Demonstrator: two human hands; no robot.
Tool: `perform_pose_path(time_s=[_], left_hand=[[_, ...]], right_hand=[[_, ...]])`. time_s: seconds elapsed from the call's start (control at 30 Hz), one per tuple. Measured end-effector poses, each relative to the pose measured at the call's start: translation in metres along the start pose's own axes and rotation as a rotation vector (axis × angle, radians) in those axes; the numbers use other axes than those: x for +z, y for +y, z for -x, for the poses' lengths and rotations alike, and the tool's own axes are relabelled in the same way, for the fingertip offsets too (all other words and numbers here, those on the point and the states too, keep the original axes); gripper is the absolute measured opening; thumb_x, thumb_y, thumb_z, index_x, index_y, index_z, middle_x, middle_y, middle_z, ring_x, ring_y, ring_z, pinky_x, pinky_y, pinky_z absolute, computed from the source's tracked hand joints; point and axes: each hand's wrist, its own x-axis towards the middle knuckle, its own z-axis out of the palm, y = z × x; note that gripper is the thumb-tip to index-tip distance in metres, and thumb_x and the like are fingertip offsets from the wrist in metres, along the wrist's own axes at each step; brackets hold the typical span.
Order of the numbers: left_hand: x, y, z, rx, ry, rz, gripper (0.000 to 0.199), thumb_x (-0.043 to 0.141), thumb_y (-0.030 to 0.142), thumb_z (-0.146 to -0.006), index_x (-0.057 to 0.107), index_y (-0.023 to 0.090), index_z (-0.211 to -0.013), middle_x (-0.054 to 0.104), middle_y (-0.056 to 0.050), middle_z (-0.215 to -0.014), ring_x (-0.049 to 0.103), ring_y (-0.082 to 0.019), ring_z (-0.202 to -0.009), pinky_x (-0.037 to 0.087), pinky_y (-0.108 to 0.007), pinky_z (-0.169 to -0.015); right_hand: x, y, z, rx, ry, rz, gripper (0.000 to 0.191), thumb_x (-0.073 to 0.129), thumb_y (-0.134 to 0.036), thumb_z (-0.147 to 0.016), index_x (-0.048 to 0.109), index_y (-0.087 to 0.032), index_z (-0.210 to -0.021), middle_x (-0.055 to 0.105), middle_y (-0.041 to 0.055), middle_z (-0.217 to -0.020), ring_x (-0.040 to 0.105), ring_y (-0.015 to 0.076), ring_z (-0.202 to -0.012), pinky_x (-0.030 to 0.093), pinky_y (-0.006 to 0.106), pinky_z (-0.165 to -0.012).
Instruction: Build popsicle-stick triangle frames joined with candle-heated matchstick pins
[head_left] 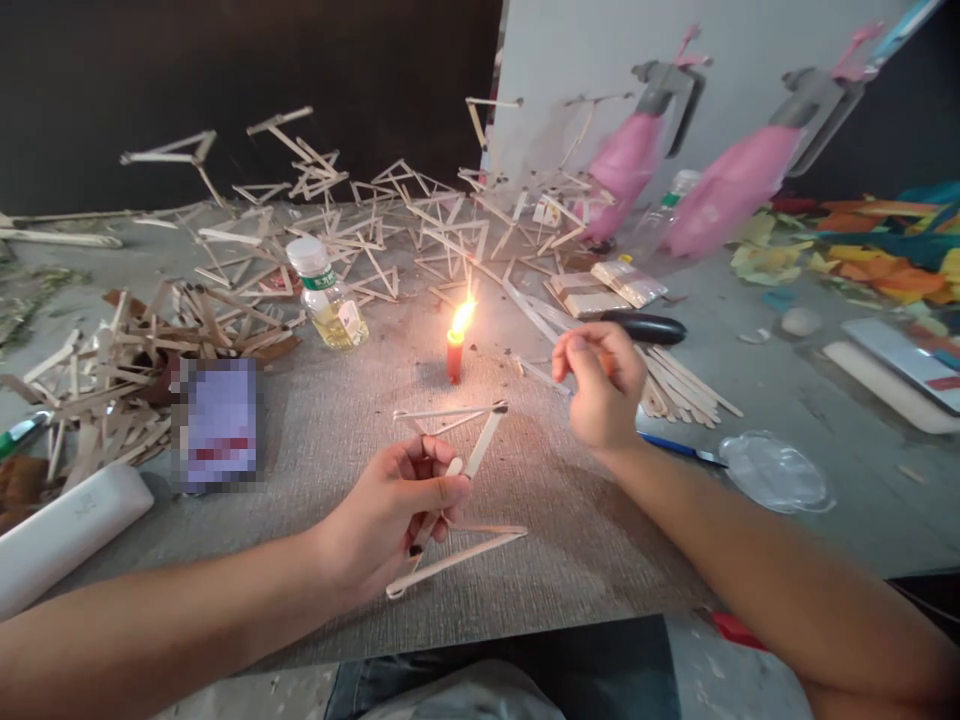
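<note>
My left hand [420, 495] pinches a zigzag frame of flat wooden craft sticks [486, 440], joined at dark, scorched-looking ends. One part of the frame rises beyond my fingers toward the candle, and another part [465, 562] hangs below them. Upright past the frame stands a short red candle [454, 358] with a burning flame. My right hand [604, 385] is closed, its fingertips together, to the right of the candle. A translucent stick [541, 374] runs up to those fingertips; whether they grip it I cannot tell.
Many joined stick frames [375, 230] fill the back. At left are a loose stick pile [165, 350], a capped bottle [330, 300] and a white case [82, 530]. At right lie loose craft sticks [686, 385], a blue pen [679, 447] and a clear lid [776, 470]; pink spray bottles [739, 190] stand behind.
</note>
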Motion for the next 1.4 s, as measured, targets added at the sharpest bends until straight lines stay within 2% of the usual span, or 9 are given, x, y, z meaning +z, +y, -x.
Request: perform_pose_path(time_s=[0.1,0.2,0.37,0.63,0.87,1.03,1.17,1.3,1.4], left_hand=[[0.001,0.000,-0.002,-0.116,0.047,-0.017,0.040,0.092,0.021,-0.060,0.056,0.019,-0.078,0.059,0.005,-0.063,0.054,-0.007,-0.051,0.039,-0.018,-0.043],[0.001,-0.001,-0.005,-0.077,0.076,-0.083,0.038,0.092,0.019,-0.061,0.058,0.018,-0.078,0.059,0.005,-0.063,0.056,-0.008,-0.053,0.043,-0.019,-0.046],[0.000,-0.007,-0.012,0.026,0.141,-0.152,0.039,0.091,0.020,-0.065,0.056,0.018,-0.082,0.062,0.004,-0.068,0.059,-0.009,-0.055,0.050,-0.022,-0.051],[0.003,-0.002,-0.019,-0.085,0.188,-0.107,0.046,0.094,0.018,-0.064,0.054,0.019,-0.086,0.062,0.005,-0.064,0.063,-0.010,-0.055,0.053,-0.022,-0.052],[-0.005,-0.004,-0.011,0.067,0.131,-0.359,0.052,0.092,0.047,-0.073,0.057,0.019,-0.098,0.074,-0.003,-0.081,0.072,-0.015,-0.065,0.056,-0.026,-0.062],[-0.009,0.014,-0.003,0.300,0.034,-0.840,0.032,0.079,0.043,-0.085,0.066,0.017,-0.099,0.075,-0.006,-0.087,0.073,-0.019,-0.075,0.054,-0.029,-0.069],[-0.013,0.038,0.008,0.519,0.163,-1.214,0.016,0.069,0.036,-0.090,0.073,0.020,-0.094,0.076,-0.004,-0.078,0.067,-0.019,-0.068,0.047,-0.028,-0.065],[-0.015,0.051,0.041,0.636,0.364,-1.297,0.016,0.069,0.037,-0.090,0.074,0.022,-0.093,0.074,-0.002,-0.077,0.065,-0.020,-0.069,0.046,-0.027,-0.067],[-0.013,0.034,0.082,0.615,0.163,-1.203,0.018,0.063,0.035,-0.096,0.072,0.021,-0.089,0.072,-0.003,-0.081,0.065,-0.019,-0.077,0.049,-0.028,-0.075]], right_hand=[[0.003,0.013,0.002,0.193,-0.079,-0.044,0.014,0.064,-0.031,-0.092,0.058,-0.023,-0.082,0.056,-0.0041,-0.064,0.051,0.0101,-0.051,0.041,0.027,-0.049],[0.006,0.017,0.008,0.319,-0.091,-0.059,0.014,0.066,-0.031,-0.089,0.061,-0.022,-0.081,0.056,-0.0049,-0.059,0.052,0.0097,-0.049,0.040,0.027,-0.050],[0.009,0.018,0.009,0.370,-0.078,-0.080,0.012,0.066,-0.030,-0.088,0.062,-0.021,-0.080,0.057,-0.0055,-0.058,0.051,0.0089,-0.049,0.039,0.027,-0.051],[0.014,0.023,0.007,0.395,-0.089,-0.108,0.023,0.071,-0.040,-0.086,0.062,-0.021,-0.079,0.056,-0.0059,-0.059,0.050,0.0082,-0.048,0.040,0.025,-0.050],[0.012,0.021,-0.002,0.348,-0.066,-0.211,0.054,0.059,-0.073,-0.089,0.063,-0.021,-0.076,0.061,-0.0016,-0.067,0.050,0.0074,-0.046,0.039,0.024,-0.045],[0.006,0.019,-0.011,0.296,-0.020,-0.227,0.061,0.053,-0.080,-0.090,0.063,-0.021,-0.076,0.060,-0.0013,-0.065,0.051,0.0079,-0.046,0.040,0.025,-0.046],[0.003,0.011,-0.012,0.234,-0.008,-0.223,0.061,0.052,-0.078,-0.092,0.062,-0.021,-0.073,0.059,-0.0017,-0.065,0.050,0.0082,-0.047,0.040,0.026,-0.047],[0.002,0.000,-0.009,0.147,0.005,-0.222,0.055,0.048,-0.072,-0.098,0.059,-0.023,-0.076,0.050,-0.0050,-0.056,0.044,0.0089,-0.045,0.035,0.026,-0.045],[-0.005,-0.019,-0.017,0.048,0.013,-0.210,0.049,0.051,-0.069,-0.099,0.059,-0.024,-0.083,0.043,-0.0073,-0.052,0.041,0.0100,-0.044,0.033,0.027,-0.045]])
